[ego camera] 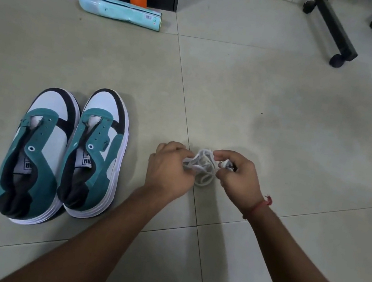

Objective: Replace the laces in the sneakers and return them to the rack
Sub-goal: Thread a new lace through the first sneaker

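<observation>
White laces (pixel 201 168) sit bunched between my left hand (pixel 170 170) and right hand (pixel 239 178), fingers pinching them; I should tease out one end slowly, sneakers (pixel 64 157) waiting left.

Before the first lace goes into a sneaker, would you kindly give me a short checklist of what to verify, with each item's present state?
1. Both hands on the laces: ok; left hand and right hand grip the white lace bundle.
2. Laces untangled: not ok; still bunched.
3. A lace tip free: cannot tell.
4. Eyelets empty: ok; left sneaker and right sneaker show no laces.
5. Sneakers upright, side by side on the floor: ok.
</observation>
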